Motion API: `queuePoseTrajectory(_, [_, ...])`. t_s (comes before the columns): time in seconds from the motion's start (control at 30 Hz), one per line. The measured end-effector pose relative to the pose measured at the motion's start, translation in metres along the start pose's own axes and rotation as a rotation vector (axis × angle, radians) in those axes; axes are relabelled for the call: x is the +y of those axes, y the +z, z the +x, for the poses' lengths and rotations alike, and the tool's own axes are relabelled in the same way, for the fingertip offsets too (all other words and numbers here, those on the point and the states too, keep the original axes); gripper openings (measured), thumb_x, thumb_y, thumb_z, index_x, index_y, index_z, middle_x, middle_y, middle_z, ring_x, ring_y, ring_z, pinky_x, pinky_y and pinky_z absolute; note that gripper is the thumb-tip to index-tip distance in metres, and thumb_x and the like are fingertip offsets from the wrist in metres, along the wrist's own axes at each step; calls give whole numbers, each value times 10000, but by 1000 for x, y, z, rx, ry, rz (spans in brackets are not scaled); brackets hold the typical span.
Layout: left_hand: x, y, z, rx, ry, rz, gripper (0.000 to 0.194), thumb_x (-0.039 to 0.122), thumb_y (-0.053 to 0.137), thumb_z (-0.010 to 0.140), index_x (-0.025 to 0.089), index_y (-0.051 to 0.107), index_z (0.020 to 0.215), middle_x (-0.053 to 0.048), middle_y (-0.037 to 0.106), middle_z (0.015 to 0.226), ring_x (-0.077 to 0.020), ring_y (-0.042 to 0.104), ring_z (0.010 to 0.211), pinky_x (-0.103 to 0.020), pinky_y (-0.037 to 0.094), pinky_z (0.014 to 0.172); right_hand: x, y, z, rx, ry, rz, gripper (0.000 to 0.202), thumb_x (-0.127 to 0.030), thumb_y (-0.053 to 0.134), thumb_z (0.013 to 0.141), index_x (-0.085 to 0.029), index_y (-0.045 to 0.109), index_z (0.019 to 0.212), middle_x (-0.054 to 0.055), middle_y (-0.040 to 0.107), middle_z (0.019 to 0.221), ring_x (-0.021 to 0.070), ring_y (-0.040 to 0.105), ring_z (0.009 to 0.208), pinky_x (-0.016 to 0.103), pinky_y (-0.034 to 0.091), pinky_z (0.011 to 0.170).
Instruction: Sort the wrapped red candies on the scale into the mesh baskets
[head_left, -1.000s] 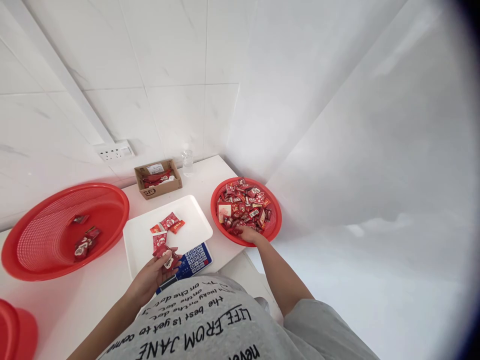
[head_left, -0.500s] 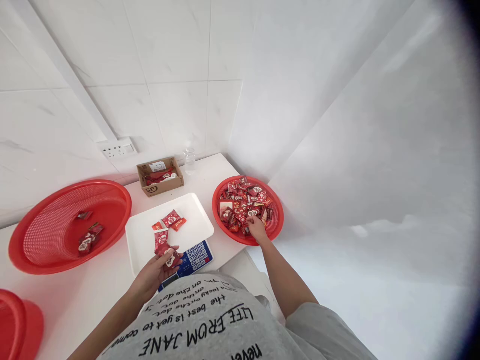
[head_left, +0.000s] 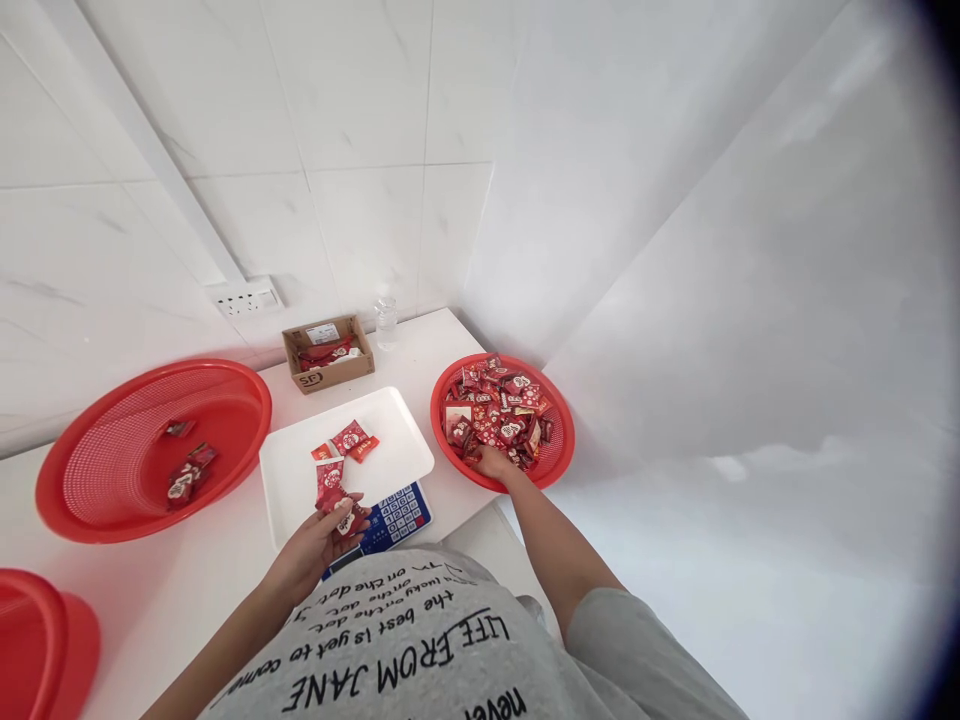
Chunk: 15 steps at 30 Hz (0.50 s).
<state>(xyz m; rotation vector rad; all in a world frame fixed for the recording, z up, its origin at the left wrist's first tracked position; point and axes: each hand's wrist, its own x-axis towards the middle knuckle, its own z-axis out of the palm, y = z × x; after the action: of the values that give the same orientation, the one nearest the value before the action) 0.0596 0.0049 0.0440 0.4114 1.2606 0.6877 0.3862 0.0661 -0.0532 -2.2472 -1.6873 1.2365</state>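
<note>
My left hand [head_left: 311, 548] holds a few red candy packets [head_left: 341, 512] over the near edge of a white scale tray [head_left: 401, 445]. Three more red packets [head_left: 349, 440] lie on that tray. Below the tray shows the scale's blue keypad [head_left: 397, 514]. My right hand [head_left: 491, 462] rests in the near side of a small red basket [head_left: 564, 440] heaped with several red packets [head_left: 499, 410]; its fingers are among them, and whether it grips one is hidden.
A large red mesh basket [head_left: 225, 385] at the left holds a few packets [head_left: 187, 475]. A cardboard box [head_left: 328, 355] and a small clear bottle [head_left: 386, 322] stand by the tiled wall. Another red container [head_left: 41, 640] sits at the bottom left. The white table ends right of the small basket.
My right hand has shifted within the small basket, further in and then back towards its near rim. My left hand stays put with its packets.
</note>
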Motion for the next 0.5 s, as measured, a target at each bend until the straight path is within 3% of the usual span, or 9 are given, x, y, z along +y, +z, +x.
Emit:
queuePoseTrajectory(0.1, [0,-3,0,12,1,-4,230,248,571,803,160,593,1015,-90,656,904,-162,651,783,-267,542,688,3,-2,-3,-7,1,7,234,-301,652,671,-157,673,854,51,679,784,171,594,687,244,415,619])
queuePoseTrajectory(0.33, [-1,-4,4,15,-11,7,223,242,567,805,158,592,1010,-87,656,886,-150,646,736,-259,540,659,-4,4,1,88,-54,-6,279,-397,503,792,-174,624,906,62,651,919,171,569,812,248,388,699])
queuePoseTrajectory(0.5, [-1,-3,3,28,-4,0,215,225,578,796,156,596,998,-85,654,875,-153,645,743,-262,539,667,0,5,5,11,-56,5,199,-325,598,711,-193,619,859,45,650,875,179,570,785,256,387,698])
